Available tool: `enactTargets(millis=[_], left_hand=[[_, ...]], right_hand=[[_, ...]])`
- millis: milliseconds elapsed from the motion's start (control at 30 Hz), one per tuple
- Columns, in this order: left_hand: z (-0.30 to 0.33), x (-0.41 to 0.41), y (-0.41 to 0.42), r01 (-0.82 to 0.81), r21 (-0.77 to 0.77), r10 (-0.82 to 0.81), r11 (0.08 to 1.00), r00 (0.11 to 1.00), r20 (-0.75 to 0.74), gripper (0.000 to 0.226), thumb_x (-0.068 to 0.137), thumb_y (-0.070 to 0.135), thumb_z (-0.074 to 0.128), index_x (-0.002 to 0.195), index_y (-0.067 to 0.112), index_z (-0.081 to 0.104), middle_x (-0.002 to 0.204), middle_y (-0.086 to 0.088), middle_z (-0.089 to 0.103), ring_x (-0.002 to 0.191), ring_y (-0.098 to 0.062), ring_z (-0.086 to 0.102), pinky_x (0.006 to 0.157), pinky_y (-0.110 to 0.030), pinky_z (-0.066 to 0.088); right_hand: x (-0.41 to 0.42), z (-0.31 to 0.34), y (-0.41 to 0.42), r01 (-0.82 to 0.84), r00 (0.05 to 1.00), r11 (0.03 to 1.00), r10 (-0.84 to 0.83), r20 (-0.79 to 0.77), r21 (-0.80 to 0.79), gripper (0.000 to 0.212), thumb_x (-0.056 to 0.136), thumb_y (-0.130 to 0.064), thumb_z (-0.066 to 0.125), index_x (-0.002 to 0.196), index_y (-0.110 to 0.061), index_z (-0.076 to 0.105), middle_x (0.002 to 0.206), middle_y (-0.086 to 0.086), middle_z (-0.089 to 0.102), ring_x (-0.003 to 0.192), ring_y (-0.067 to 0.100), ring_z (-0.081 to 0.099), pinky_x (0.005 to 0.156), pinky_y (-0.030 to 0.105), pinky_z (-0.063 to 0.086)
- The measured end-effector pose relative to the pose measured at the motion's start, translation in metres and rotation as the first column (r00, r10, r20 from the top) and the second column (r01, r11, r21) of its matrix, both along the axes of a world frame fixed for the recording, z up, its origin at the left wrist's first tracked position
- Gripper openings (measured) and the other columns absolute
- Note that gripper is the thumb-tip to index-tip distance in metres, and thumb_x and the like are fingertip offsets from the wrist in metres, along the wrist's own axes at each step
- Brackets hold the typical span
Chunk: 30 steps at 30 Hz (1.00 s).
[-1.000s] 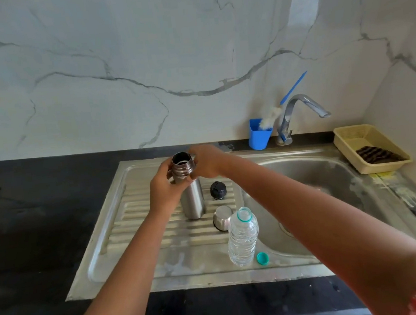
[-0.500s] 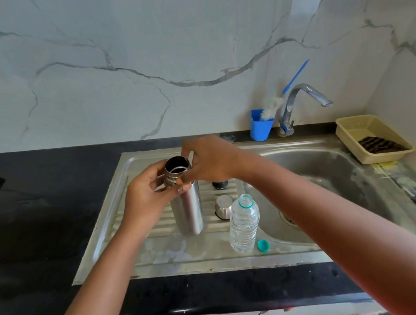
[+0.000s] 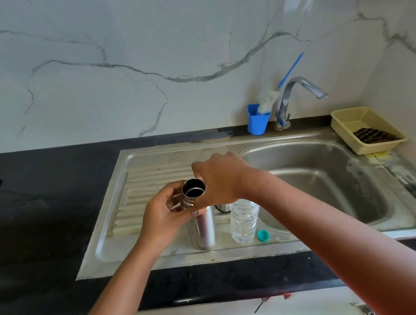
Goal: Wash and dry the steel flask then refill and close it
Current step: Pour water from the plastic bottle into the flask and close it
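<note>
- Holding the steel flask [image 3: 203,227] upright on the sink's drainboard [image 3: 138,187]: our left hand [image 3: 166,218] still curls round its neck, our right hand [image 3: 220,179] pinches the rim; mouth open, uncapped.
- We note the flask now stands nearer the front edge than a second ago, directly left of the water bottle [image 3: 244,219].
- Water bottle: clear plastic, uncapped; teal cap [image 3: 263,235] lies beside it.
- Our right hand now hides the flask's small parts behind; only a steel piece [image 3: 222,208] peeks out.
- Beyond: basin [image 3: 331,183], tap [image 3: 295,95], blue cup [image 3: 257,120] with brush [image 3: 281,84], yellow tray [image 3: 361,129], black surface [image 3: 42,211].
</note>
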State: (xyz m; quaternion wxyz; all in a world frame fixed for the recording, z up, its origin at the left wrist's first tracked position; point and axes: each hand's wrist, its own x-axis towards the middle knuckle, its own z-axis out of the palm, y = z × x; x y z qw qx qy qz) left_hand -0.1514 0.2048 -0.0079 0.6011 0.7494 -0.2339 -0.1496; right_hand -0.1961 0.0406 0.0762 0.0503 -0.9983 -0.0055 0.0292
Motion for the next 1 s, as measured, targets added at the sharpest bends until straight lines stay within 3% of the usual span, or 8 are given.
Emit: enactTargets(millis=[100, 167, 267, 367, 567, 700, 833, 1000], left_hand=[[-0.001, 0.000, 0.002, 0.017, 0.029, -0.017, 0.999, 1.000, 0.001, 0.056, 0.070, 0.010, 0.087, 0.118, 0.025, 0.061, 0.113, 0.011, 0.070, 0.108, -0.009, 0.065, 0.087, -0.031, 0.056], [-0.003, -0.001, 0.002, 0.015, 0.048, -0.015, 0.999, 1.000, 0.000, 0.057, 0.071, 0.016, 0.088, 0.117, 0.030, 0.058, 0.116, 0.017, 0.067, 0.114, -0.005, 0.060, 0.088, -0.032, 0.055], [-0.006, -0.003, 0.002, 0.009, 0.057, -0.009, 0.998, 1.000, -0.002, 0.057, 0.071, 0.019, 0.088, 0.115, 0.036, 0.056, 0.115, 0.022, 0.065, 0.116, -0.003, 0.058, 0.092, -0.036, 0.054], [-0.006, -0.007, 0.001, 0.015, 0.080, -0.016, 0.997, 1.000, 0.009, 0.060, 0.070, 0.020, 0.088, 0.115, 0.040, 0.053, 0.112, 0.027, 0.065, 0.110, 0.003, 0.059, 0.088, -0.026, 0.051], [-0.009, -0.014, -0.001, -0.019, 0.059, 0.016, 0.998, 0.998, 0.052, 0.064, 0.069, 0.011, 0.088, 0.112, 0.044, 0.054, 0.107, 0.027, 0.067, 0.100, 0.002, 0.064, 0.085, -0.025, 0.052], [-0.008, -0.013, -0.002, -0.010, 0.067, 0.006, 0.998, 0.998, 0.062, 0.062, 0.069, 0.008, 0.088, 0.110, 0.039, 0.054, 0.105, 0.028, 0.066, 0.097, 0.004, 0.064, 0.081, -0.023, 0.052], [-0.011, -0.013, -0.002, -0.014, 0.075, 0.008, 0.997, 0.996, 0.086, 0.061, 0.067, 0.010, 0.089, 0.109, 0.036, 0.053, 0.104, 0.028, 0.066, 0.096, 0.004, 0.065, 0.078, -0.021, 0.051], [-0.014, -0.014, -0.003, -0.027, 0.064, 0.019, 0.998, 0.993, 0.119, 0.061, 0.066, 0.012, 0.090, 0.107, 0.037, 0.053, 0.103, 0.026, 0.066, 0.095, 0.002, 0.065, 0.077, -0.020, 0.051]], right_hand=[[-0.002, 0.001, -0.004, -0.006, 0.999, 0.999, 0.007, -0.033, 0.036, 0.057, 0.077, -0.065, 0.065, 0.116, -0.025, 0.054, 0.102, -0.006, 0.067, 0.096, 0.020, 0.057, 0.088, 0.039, 0.037], [-0.007, 0.004, -0.016, 0.047, 0.997, 0.972, -0.032, -0.071, 0.229, 0.057, 0.077, -0.066, 0.066, 0.119, -0.029, 0.057, 0.114, -0.011, 0.066, 0.104, 0.015, 0.059, 0.094, 0.037, 0.042], [-0.020, 0.000, -0.039, 0.138, 0.972, 0.741, -0.228, 0.053, 0.658, 0.045, 0.081, -0.060, 0.067, 0.113, -0.029, 0.064, 0.115, -0.014, 0.065, 0.104, 0.009, 0.061, 0.090, 0.029, 0.048], [-0.040, -0.020, -0.062, 0.149, 0.886, 0.519, -0.448, 0.119, 0.842, 0.033, 0.092, -0.051, 0.058, 0.110, -0.025, 0.065, 0.104, -0.011, 0.068, 0.097, 0.007, 0.063, 0.080, 0.021, 0.048], [-0.085, -0.104, -0.091, 0.200, 0.941, 0.248, -0.317, -0.115, 0.948, 0.090, 0.061, -0.073, 0.074, 0.137, -0.034, 0.044, 0.138, -0.007, 0.052, 0.127, 0.009, 0.051, 0.102, 0.032, 0.047], [-0.088, -0.154, -0.073, 0.285, 0.949, 0.386, -0.242, -0.202, 0.877, 0.100, 0.061, -0.038, 0.093, 0.142, -0.038, 0.035, 0.137, -0.016, 0.054, 0.130, 0.004, 0.049, 0.116, 0.040, 0.035], [-0.085, -0.173, -0.056, 0.335, 0.915, 0.460, -0.367, -0.168, 0.822, 0.102, 0.059, -0.039, 0.093, 0.141, -0.039, 0.033, 0.126, -0.024, 0.057, 0.116, -0.011, 0.051, 0.099, 0.009, 0.037], [-0.081, -0.182, -0.046, 0.363, 0.847, 0.438, -0.523, -0.095, 0.822, 0.075, 0.067, -0.032, 0.088, 0.132, -0.027, 0.050, 0.113, -0.015, 0.067, 0.105, -0.003, 0.061, 0.096, 0.022, 0.048]])
